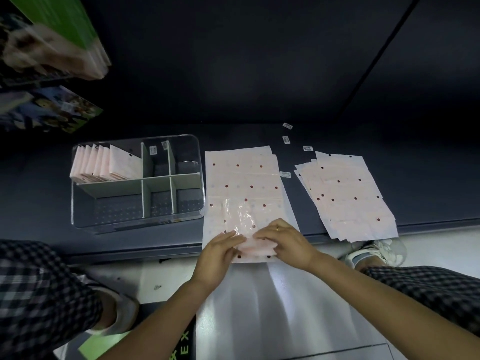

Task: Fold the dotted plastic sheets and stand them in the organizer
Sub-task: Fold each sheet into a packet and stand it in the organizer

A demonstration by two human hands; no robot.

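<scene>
Both hands, left (220,249) and right (287,244), pressed flat fingers on a half-folded sheet (253,245) at the table's near edge. About 7 folded sheets (104,165) stood in the organizer (135,222); 2 stacks (345,196) remained.

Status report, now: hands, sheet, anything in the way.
Left hand, right hand: both pressing fold at near edge of dotted sheet. Organizer holds folded sheets, back-left compartment. Nothing in the way.

Shop: dark shelf (259,131) w/ price tags (287,125), boxed goods (59,35).
</scene>
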